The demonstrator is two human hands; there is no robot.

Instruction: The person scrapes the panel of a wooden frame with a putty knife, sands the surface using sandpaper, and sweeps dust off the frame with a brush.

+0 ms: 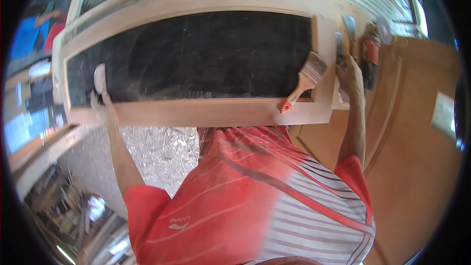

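A wooden panel frame point(221, 113) with a dark glossy panel point(221, 54) lies in front of me. My left hand point(104, 112) is at its lower left rail, fingers apart. Just beyond the fingertips, a pale, rounded strip point(100, 78) lies over the dark panel; its material is unclear. At the right end of the frame, my right hand point(350, 77) is closed around what looks like a putty knife point(338, 43), its blade pointing away from me. A flat paintbrush point(309, 76) with a red-tipped handle rests across the frame's lower right corner.
Right of the frame lie a second putty knife point(349, 25) and a red angle grinder point(371, 54) with a disc. A large brown wooden panel point(417, 118) fills the right side. Wood scraps point(73, 211) lie low on the left. A person's arm point(46, 17) shows far left.
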